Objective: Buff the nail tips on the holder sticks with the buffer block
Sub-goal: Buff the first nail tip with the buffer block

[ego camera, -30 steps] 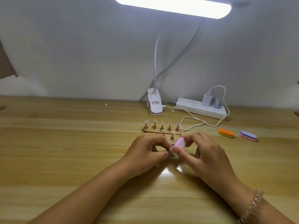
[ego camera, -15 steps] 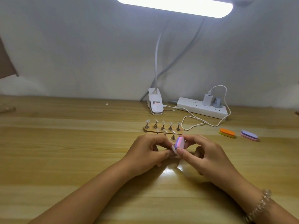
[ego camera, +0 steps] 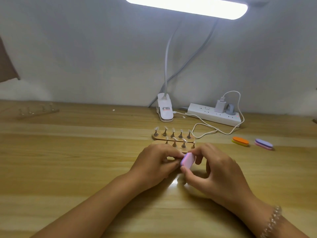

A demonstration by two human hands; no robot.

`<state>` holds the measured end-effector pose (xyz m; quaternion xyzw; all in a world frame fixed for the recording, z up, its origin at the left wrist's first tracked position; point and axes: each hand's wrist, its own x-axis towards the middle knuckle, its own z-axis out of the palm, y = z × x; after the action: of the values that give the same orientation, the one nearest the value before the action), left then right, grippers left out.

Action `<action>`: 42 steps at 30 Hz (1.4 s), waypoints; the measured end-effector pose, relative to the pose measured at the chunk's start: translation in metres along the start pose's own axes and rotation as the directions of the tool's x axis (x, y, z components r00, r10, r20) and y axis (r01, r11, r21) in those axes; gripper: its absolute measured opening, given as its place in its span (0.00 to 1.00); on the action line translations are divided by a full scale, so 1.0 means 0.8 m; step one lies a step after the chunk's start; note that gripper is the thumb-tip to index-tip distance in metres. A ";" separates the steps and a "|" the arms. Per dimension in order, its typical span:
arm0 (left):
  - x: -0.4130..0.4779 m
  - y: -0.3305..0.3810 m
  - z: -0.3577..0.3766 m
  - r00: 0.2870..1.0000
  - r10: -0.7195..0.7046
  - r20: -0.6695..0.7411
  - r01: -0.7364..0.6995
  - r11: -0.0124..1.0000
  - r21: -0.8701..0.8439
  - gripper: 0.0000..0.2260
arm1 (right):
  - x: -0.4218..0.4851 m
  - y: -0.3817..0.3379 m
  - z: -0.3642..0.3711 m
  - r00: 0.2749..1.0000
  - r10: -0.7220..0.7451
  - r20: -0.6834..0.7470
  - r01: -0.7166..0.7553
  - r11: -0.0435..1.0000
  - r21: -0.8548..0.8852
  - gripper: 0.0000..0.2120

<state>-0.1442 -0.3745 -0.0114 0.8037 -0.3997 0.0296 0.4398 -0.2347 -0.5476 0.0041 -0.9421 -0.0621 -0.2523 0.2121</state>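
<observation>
Gripping the pink-and-purple buffer block (ego camera: 188,161), the right hand (ego camera: 217,170) pinches it between the thumb below and curled fingers above. The block is tilted, with its pink face toward the camera. The left hand (ego camera: 154,162) sits at the block's 9 o'clock and touches it. Its fingers are curled, with thumb and forefinger closed together against the block's edge. What they pinch is hidden, so it cannot be told whether a stick is in that grip.

Two wooden racks lie side by side on the worktop (ego camera: 68,169) at 12 o'clock from the hands. The far rack (ego camera: 171,138) carries five upright holder sticks (ego camera: 180,134), each topped with a pale nail tip (ego camera: 165,128). On the near rack (ego camera: 179,147) four sticks show, and the fingers cover its front edge.

Further out at 12 o'clock, against the wall, stands the white clip base (ego camera: 164,109) of a lamp, with its lit lamp head (ego camera: 187,7) overhead. A white power strip (ego camera: 214,115) lies at 1 o'clock with a charger (ego camera: 219,105) plugged in, and a white cable (ego camera: 205,129) loops in front of it. At 2 o'clock, well apart from the hands, lie an orange block (ego camera: 240,141) and, beside it, a purple block (ego camera: 263,144). At 10 o'clock, far off and blurred, sits another rack with sticks (ego camera: 37,110). A beaded bracelet (ego camera: 272,219) circles the right wrist.
</observation>
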 end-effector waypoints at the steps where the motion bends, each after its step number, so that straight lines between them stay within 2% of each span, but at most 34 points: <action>1: 0.000 0.000 0.000 1.000 -0.006 -0.013 0.007 1.000 0.003 0.10 | 0.001 0.001 0.000 1.000 0.020 -0.011 -0.020 1.000 0.023 0.15; 4: 0.000 -0.001 0.002 1.000 -0.006 -0.018 0.008 0.998 0.068 0.08 | 0.008 0.007 0.000 0.992 0.113 -0.064 -0.106 0.990 0.098 0.13; 6: -0.001 -0.002 0.002 1.000 -0.006 -0.008 0.006 0.995 0.103 0.09 | 0.006 0.006 0.001 0.995 0.083 -0.051 -0.079 0.994 0.069 0.13; 9: 0.000 -0.001 0.000 0.999 -0.033 -0.024 0.035 0.997 0.066 0.13 | 0.003 0.001 0.001 1.000 0.025 0.001 -0.025 0.998 0.057 0.15; 12: 0.000 0.001 0.002 1.000 -0.011 0.002 0.011 0.990 0.144 0.12 | 0.009 0.006 0.000 0.993 0.110 -0.041 -0.104 0.985 0.136 0.15; 14: -0.001 0.002 0.002 1.000 0.000 0.009 -0.002 0.983 0.185 0.11 | 0.009 0.007 0.001 0.993 0.104 -0.057 -0.096 0.987 0.128 0.14; 17: -0.001 0.003 0.000 0.999 -0.030 -0.037 0.033 0.995 0.095 0.12 | 0.003 0.002 0.002 0.999 0.038 -0.004 -0.037 0.994 0.099 0.15; 22: -0.002 0.003 0.003 1.000 -0.005 0.002 0.005 0.983 0.181 0.07 | 0.012 0.011 0.002 0.988 0.153 -0.036 -0.144 0.973 0.182 0.12; 25: 0.001 0.000 0.000 1.000 -0.026 -0.004 0.027 0.994 0.103 0.04 | 0.010 0.012 0.004 0.988 0.154 -0.022 -0.146 0.966 0.212 0.10; 29: 0.004 0.000 0.000 0.999 -0.049 0.017 0.048 0.999 0.024 0.04 | 0.013 0.014 -0.001 0.967 0.235 -0.104 -0.195 0.934 0.299 0.04; 31: 0.003 0.000 0.001 0.998 -0.046 0.039 0.044 0.998 0.042 0.05 | 0.011 0.010 0.000 0.980 0.175 -0.089 -0.146 0.954 0.262 0.05; 34: 0.004 -0.001 -0.002 0.998 -0.055 0.039 0.053 0.998 0.038 0.08 | 0.003 -0.001 0.003 1.000 0.001 0.011 -0.002 0.995 0.101 0.10; 36: 0.005 -0.001 -0.003 0.998 -0.053 0.028 0.052 0.998 0.034 0.09 | 0.002 -0.001 0.001 0.999 -0.008 0.036 0.005 0.997 0.078 0.12; 42: 0.000 0.005 0.000 0.998 -0.029 0.060 0.022 0.993 0.118 0.12 | 0.005 0.004 0.003 0.998 0.047 -0.047 -0.042 0.993 0.113 0.11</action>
<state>-0.1468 -0.3759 -0.0085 0.8336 -0.4005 0.0224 0.3798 -0.2292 -0.5493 0.0028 -0.9233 -0.0500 -0.2669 0.2715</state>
